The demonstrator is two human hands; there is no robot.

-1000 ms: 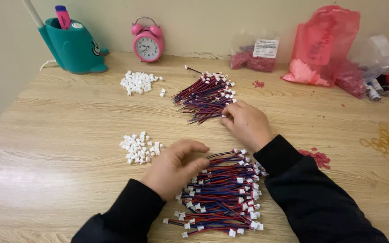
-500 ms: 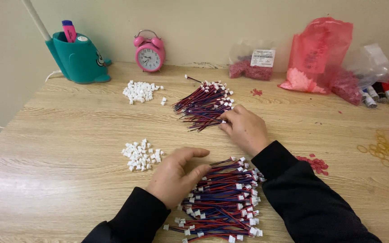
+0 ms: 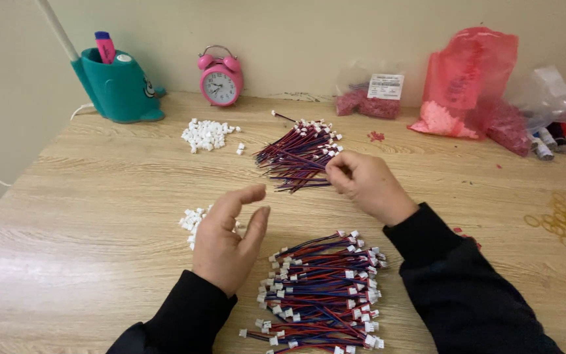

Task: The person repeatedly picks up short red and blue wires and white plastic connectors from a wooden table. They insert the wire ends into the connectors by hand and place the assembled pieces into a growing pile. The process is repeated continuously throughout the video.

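The right hand (image 3: 365, 183) has its fingertips pinched on the near end of the far bundle of red-and-blue leads (image 3: 298, 155), apparently picking one wire out. The left hand (image 3: 229, 235) hovers loosely spread, palm inward, holding nothing, with a small heap of white connector housings (image 3: 192, 219) just past it on its outer side. This looks like the pick-up step; next would call for a housing to meet that wire. Under both wrists lies the bigger stack of finished leads (image 3: 322, 288). Farther off, another white heap (image 3: 206, 134), a pink alarm clock (image 3: 219, 77), a teal pen holder (image 3: 118, 85)
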